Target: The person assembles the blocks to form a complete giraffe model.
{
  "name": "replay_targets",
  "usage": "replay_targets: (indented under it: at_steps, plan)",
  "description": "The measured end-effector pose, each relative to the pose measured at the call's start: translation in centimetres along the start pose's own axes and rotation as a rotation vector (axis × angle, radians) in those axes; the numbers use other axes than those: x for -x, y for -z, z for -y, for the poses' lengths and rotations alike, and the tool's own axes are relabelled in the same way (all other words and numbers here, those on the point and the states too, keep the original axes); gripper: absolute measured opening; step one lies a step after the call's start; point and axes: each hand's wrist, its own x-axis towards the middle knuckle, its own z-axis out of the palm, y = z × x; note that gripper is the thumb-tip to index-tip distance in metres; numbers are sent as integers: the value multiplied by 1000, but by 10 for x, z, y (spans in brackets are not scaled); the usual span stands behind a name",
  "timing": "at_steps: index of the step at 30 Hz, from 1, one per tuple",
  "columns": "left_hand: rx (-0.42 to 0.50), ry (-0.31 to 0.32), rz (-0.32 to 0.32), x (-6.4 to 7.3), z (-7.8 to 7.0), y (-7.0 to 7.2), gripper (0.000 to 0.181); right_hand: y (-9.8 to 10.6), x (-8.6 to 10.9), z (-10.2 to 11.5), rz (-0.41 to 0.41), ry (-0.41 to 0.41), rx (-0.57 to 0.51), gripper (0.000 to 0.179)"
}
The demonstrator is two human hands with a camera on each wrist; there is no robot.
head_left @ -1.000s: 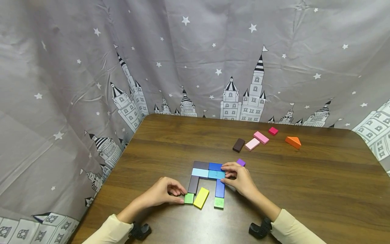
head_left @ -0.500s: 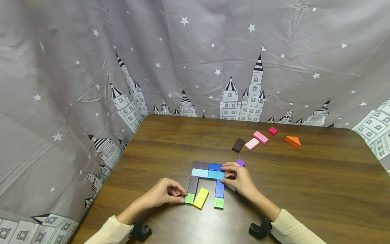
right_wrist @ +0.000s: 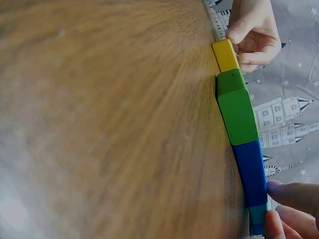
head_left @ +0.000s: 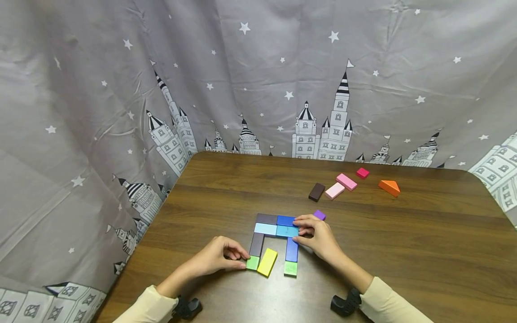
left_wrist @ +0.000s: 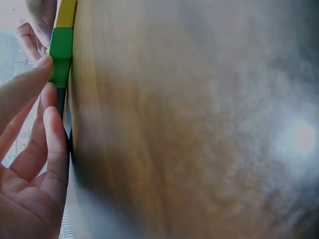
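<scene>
Green and lying flat on the wooden table (head_left: 383,251), a small block (head_left: 252,263) meets the near end of a dark grey upright (head_left: 256,244), with the thumb and forefinger of your left hand (head_left: 220,254) touching its left side. Your fingers curve loosely, the two tips apart; whether they pinch the block, one cannot tell.

Your right hand (head_left: 318,234) rests at the right end of two stacked rows, forefinger by the blue block (head_left: 285,220) and thumb just below the teal block (head_left: 287,231). Those tips, too, stand apart, and whether they grip cannot be told.

To the left, a dark grey bar (head_left: 267,218) continues the far row and a light blue block (head_left: 265,229) the nearer one. Below the teal, a blue upright (head_left: 292,249) runs toward you, ending in a second green block (head_left: 291,268). Between the uprights, a yellow block (head_left: 267,262) lies aslant, just beside the small block.

Past your right hand, a purple block (head_left: 319,215) shows in part. Farther off lie dark brown (head_left: 317,192), pale pink (head_left: 335,191), pink (head_left: 346,181) and red (head_left: 362,172) blocks and an orange triangle (head_left: 389,188), before a grey curtain (head_left: 250,67) printed with castles and stars.
</scene>
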Motion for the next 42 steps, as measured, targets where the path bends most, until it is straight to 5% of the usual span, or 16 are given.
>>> replay_targets:
  at_steps: [6, 11, 25, 42]
  plan:
    - [-2, -20, -1, 0, -1, 0, 22, 0, 0, 1, 2, -7, -1, 34]
    - [-20, -117, -3, -3, -6, -2, 34, 0, 0, 1, 2, -12, -16, 34]
    - [-281, -296, 11, -31, -10, -13, 58, 0, 0, 0, 5, -11, -25, 34]
    - [-337, -224, 78, -36, -14, -16, 66, 0, 0, 3, -1, -23, -23, 35]
